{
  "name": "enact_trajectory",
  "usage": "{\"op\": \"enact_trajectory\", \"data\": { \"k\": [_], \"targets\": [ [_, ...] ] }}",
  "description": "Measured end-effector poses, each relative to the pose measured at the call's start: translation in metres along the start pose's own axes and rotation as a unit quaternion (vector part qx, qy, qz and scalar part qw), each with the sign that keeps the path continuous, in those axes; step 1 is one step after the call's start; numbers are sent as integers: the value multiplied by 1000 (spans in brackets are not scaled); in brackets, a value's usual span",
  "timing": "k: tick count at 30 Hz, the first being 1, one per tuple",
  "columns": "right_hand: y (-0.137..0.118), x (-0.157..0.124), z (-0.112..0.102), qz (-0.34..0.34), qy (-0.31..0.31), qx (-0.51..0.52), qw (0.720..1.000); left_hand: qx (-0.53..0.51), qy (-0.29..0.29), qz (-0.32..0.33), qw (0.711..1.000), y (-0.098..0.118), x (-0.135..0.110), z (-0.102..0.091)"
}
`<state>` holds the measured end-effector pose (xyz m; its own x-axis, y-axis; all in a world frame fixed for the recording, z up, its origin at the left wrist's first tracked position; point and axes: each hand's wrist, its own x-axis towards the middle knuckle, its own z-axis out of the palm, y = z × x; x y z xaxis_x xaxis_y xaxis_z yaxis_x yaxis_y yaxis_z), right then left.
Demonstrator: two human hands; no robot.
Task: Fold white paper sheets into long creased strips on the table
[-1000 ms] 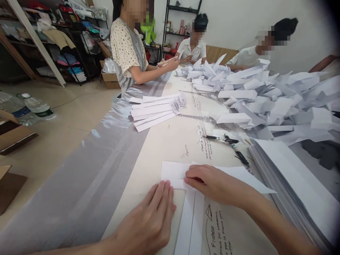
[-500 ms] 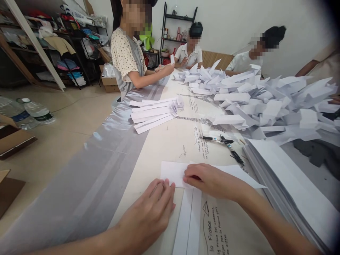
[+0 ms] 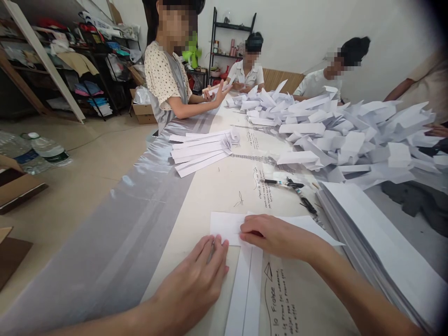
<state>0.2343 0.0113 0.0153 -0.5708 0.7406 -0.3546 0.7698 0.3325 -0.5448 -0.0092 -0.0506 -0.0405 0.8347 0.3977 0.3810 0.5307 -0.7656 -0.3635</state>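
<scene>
A white paper strip lies crosswise on the printed tablecloth. My left hand rests on the cloth with its fingers stretched out, the fingertips touching the strip's lower edge. Thumb and fingers of my right hand pinch the strip a little farther right, hiding part of it. From under that hand a pointed stretch of white paper reaches to the right. Below the crosswise strip, a long white paper strip with a line down its length runs toward me; where the papers overlap is partly hidden.
Fanned paper strips lie farther up the table. A large heap of folded paper covers the right side, with pens and a paper stack nearer. Several people sit or stand around; one person handles paper at the left.
My hands keep almost the same pose on the paper, while the view shifts slightly. The person at the left has raised an open hand beside the paper they hold.
</scene>
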Motion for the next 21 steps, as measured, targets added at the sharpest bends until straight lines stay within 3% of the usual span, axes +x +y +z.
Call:
{"op": "enact_trajectory", "data": {
  "k": [6,10,12,16,18,21],
  "targets": [
    [0,-3,2,16,29,-19,999,-1,-8,10,1000,-4,0,-3],
    [-3,-9,8,23,84,-73,994,-10,-21,23,999,-7,-2,-2],
    [-3,-13,18,-20,134,-141,981,-12,-12,23,1000,-8,-2,-1],
    [4,-25,44,-205,224,-272,913,-12,1,8,1000,-8,0,-1],
    [12,-33,54,-221,236,-275,905,-9,1,5,1000,-7,1,-1],
    [24,-44,58,-178,234,-265,918,-4,0,5,1000,-6,1,-2]
  ]
}}
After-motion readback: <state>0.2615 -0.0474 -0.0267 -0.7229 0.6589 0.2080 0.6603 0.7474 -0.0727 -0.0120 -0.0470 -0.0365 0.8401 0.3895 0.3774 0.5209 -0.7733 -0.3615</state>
